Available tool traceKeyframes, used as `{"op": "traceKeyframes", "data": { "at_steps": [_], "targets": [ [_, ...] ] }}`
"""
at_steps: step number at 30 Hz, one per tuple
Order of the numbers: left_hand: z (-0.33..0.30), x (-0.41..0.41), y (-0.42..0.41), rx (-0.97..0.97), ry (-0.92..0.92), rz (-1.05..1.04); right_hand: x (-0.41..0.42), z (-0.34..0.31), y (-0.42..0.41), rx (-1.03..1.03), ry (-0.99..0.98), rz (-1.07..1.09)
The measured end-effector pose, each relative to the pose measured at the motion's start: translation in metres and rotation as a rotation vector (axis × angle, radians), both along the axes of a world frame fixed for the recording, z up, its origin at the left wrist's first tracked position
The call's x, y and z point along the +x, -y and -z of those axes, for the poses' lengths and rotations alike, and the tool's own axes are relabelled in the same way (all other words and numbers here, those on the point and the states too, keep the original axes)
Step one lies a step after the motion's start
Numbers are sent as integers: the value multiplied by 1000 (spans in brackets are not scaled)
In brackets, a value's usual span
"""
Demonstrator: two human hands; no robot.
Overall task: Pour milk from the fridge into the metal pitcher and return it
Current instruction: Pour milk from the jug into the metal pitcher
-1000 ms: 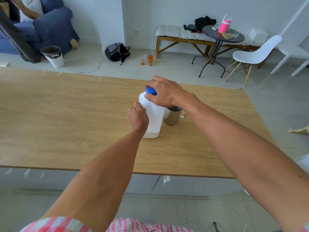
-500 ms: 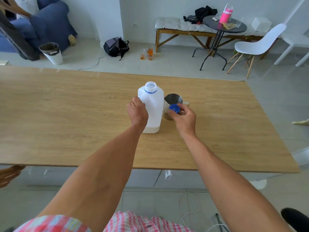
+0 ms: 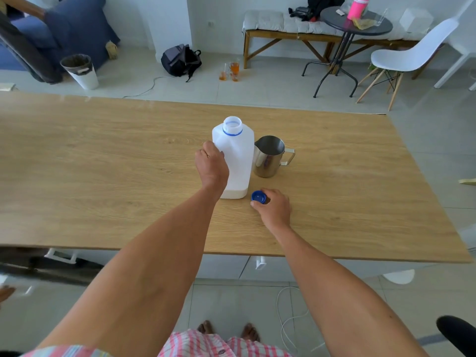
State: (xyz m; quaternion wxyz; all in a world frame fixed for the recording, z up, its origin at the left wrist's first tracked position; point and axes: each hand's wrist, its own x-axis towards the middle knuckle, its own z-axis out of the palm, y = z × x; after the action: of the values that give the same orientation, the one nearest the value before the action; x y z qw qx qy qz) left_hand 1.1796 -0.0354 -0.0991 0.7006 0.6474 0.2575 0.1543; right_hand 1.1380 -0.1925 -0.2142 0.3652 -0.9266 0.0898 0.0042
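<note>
Blue cap is pinched in the right hand on the worktop; the left hand grips the uncapped milk bottle beside the metal pitcher.

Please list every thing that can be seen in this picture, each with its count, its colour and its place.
milk bottle: 1, white, open, table centre
cap: 1, blue, in right fingers, at the table
metal pitcher: 1, steel, right of bottle
table: 1, light wood
bin: 1, white, floor far left
backpack: 1, dark, floor
glasses: 2 or 3, amber drink, floor
bench: 1, wood, by wall
round table: 1, black
pink bottle: 1, on round table
chair: 1, white
sofa: 1, blue
left hand: holds bottle
right hand: holds cap
</note>
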Motion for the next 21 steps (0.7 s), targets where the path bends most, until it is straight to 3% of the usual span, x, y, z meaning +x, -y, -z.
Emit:
{"op": "traceKeyframes", "data": {
  "at_steps": [4, 7, 10, 12, 17, 21],
  "targets": [
    [1, 0, 1, -14, 27, -15, 6, -15, 1, 93, 26, 75],
    [2, 1, 0, -4, 30, -9, 29, -46, 6, 263, 193, 160],
    [7, 4, -2, 8, 18, -1, 61, -80, 15, 266, 339, 205],
    [9, 5, -2, 8, 28, 1, 85, -93, 24, 233, 273, 198],
    [10, 6, -2, 0, 32, -6, 128, -86, 49, 147, -100, 111],
    [7, 5, -1, -8, 29, -24, 120, -88, 48, 189, -218, 58]
  ]
}}
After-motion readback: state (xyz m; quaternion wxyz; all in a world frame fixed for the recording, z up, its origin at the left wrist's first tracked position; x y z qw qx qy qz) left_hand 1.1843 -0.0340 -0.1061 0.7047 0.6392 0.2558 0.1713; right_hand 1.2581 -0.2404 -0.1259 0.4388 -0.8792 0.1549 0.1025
